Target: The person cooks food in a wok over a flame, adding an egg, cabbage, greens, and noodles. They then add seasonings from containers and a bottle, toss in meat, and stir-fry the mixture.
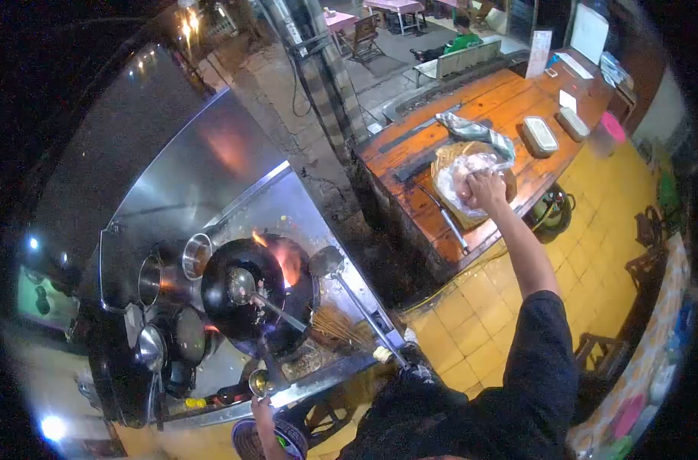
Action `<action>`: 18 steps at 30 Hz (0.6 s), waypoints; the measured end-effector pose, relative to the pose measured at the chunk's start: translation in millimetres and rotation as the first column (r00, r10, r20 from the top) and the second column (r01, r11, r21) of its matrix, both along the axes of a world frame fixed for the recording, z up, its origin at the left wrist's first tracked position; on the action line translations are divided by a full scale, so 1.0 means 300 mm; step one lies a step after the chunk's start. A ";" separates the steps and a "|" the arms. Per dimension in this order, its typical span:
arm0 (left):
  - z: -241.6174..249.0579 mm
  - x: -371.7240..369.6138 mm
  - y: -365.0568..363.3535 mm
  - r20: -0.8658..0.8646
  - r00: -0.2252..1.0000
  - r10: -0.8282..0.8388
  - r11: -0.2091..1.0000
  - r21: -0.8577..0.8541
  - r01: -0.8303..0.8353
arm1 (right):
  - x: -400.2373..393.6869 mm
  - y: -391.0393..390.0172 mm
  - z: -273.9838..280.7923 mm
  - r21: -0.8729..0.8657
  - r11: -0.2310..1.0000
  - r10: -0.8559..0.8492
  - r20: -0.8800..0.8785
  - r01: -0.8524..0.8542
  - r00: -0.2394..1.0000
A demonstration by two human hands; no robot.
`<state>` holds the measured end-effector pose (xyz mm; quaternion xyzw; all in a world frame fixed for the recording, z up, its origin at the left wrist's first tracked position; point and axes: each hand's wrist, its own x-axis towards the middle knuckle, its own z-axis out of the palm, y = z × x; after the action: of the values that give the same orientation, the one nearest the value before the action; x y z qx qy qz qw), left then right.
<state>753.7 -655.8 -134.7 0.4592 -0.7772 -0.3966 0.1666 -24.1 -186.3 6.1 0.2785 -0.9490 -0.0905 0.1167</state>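
A: What is the right hand [485, 190] doing?

B: It is stretched far out from the wok [245, 295] to the wooden table [510, 96]. The fingers are curled down on a clear plastic bag [462, 178]. It looks like they grip the bag, so I think this is the grabbing step.

A: Where is the bag?

B: It lies on a round basket [450, 157] on that table, well away from the wok. A gray cloth [471, 130] is just behind it.

A: How does the bag look?

B: Crinkly and shiny, with something pale and pinkish inside. I cannot tell what it is. It looks soft and floppy.

A: And the left hand [262, 408]?

B: It is low down, in front of the wok, at the edge of the stove [341, 372], near a little metal cup [258, 381]. I cannot tell if it is open or closed.

A: What about the wok?

B: A ladle [242, 285] sits in it, and a flame [288, 261] burns at its far side.

A: What would a next move need?

B: I think a firm hold, and care near the fire, since the bag is thin.
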 end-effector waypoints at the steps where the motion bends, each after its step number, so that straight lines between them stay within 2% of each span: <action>1: 0.053 -0.030 0.050 -0.014 0.993 0.116 0.984 0.137 -0.113 | -0.026 0.018 -0.022 0.012 0.997 0.072 -0.048 -0.071 0.996; 3: 0.316 -0.220 0.229 -0.015 0.925 0.380 0.856 0.384 -0.346 | -0.020 0.038 0.014 0.054 0.994 0.091 -0.007 -0.091 0.996; 5: 0.256 -0.133 0.232 -0.014 0.957 0.290 0.912 0.307 -0.272 | 0.061 0.053 0.126 -0.183 0.971 0.168 0.071 -0.152 0.983; 6: 0.308 -0.165 0.277 -0.095 0.881 0.464 0.803 0.464 -0.373 | 0.088 0.058 0.161 -0.175 0.970 0.184 0.068 -0.170 0.981; 7: 0.364 -0.181 0.329 -0.135 0.762 0.633 0.657 0.614 -0.437 | 0.121 0.060 0.185 -0.260 0.965 0.066 0.129 -0.030 0.989; 8: 0.281 -0.070 0.308 0.135 0.981 0.140 0.961 0.220 -0.167 | 0.166 0.057 0.201 -0.323 0.941 -0.034 0.209 0.102 0.977; 9: 0.198 0.043 0.288 0.498 0.862 -0.091 0.942 -0.237 0.237 | 0.233 0.058 0.217 -0.533 0.842 0.138 0.061 -0.085 0.989; 10: 0.427 -0.111 0.449 0.252 0.967 0.048 0.998 0.021 -0.055 | 0.312 0.041 0.213 -0.700 0.661 0.293 -0.091 -0.271 0.952; 11: 0.348 -0.045 0.454 0.417 0.909 0.033 0.980 -0.190 0.052 | 0.389 -0.001 0.195 -0.875 0.458 0.409 0.049 -0.158 0.911; 12: 0.271 0.023 0.497 0.102 0.989 0.108 0.994 0.021 -0.111 | 0.509 -0.026 0.179 -0.912 0.371 0.510 0.357 0.174 0.783; 13: 0.264 0.032 0.558 -0.211 0.943 0.258 0.947 0.249 -0.204 | 0.631 -0.054 0.172 -0.803 0.288 0.556 0.584 0.522 0.591; 14: 0.246 0.064 0.621 -0.332 0.822 0.463 0.856 0.409 -0.317 | 0.745 -0.084 0.136 -0.617 0.240 0.728 0.625 0.749 0.282; 15: 0.245 0.066 0.690 -0.420 0.645 0.638 0.741 0.564 -0.365 | 0.876 -0.106 0.091 -0.470 0.273 0.819 0.572 0.840 0.054; 16: 0.293 0.038 0.739 -0.306 0.637 0.707 0.662 0.603 -0.445 | 0.987 -0.161 0.037 -0.326 0.320 0.876 0.459 0.890 -0.147; 17: 0.329 0.007 0.791 -0.203 0.615 0.762 0.579 0.638 -0.507 | 1.084 -0.220 0.009 -0.235 0.483 0.812 0.482 0.844 -0.330; 18: 0.275 0.038 0.862 -0.188 0.557 0.809 0.525 0.655 -0.543 | 1.183 -0.273 -0.003 -0.140 0.626 0.717 0.492 0.767 -0.494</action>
<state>765.2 -397.2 -52.2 0.6475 -0.3178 -0.5899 0.3630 330.9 -268.2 5.3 0.0543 -0.4007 0.6191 -0.6732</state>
